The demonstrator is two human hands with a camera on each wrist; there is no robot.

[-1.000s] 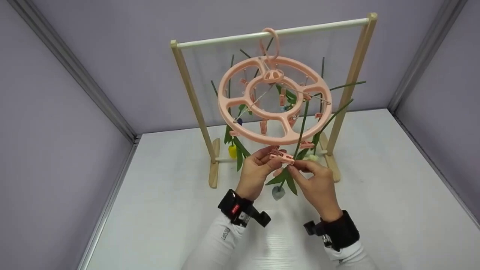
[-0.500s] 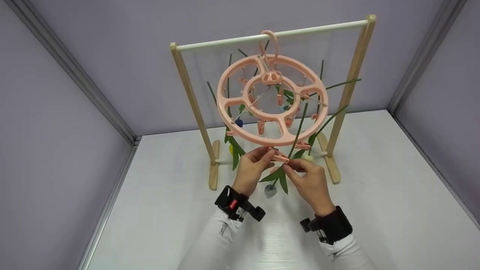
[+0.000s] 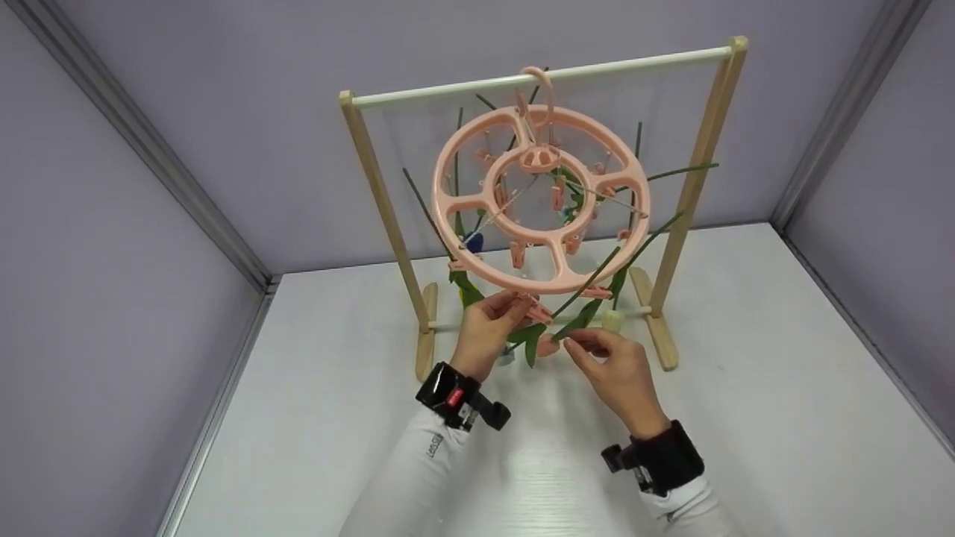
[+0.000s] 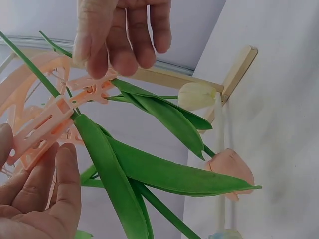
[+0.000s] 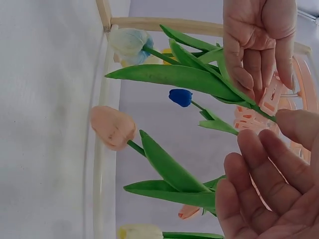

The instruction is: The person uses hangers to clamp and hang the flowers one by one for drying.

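My left hand pinches a pink clothespin below the front rim of a round pink drying hanger. The clothespin's far end meets the green stem of a pale blue-and-white tulip, which hangs tilted, bloom down. In the head view that bloom is partly hidden by the left hand. My right hand is just right of it, fingers loosely bent, holding nothing; the right wrist view shows its fingers apart. A peach tulip hangs near the right fingertips.
The hanger hooks over the white bar of a wooden stand on a white table. Other tulips hang around it, including a blue one and a cream one. Spare pink clips dangle inside the ring.
The right hand has let go of the tulip's stem and drawn slightly away. The pale blue tulip has tilted, bloom swinging left. The left hand with the clothespin has shifted left.
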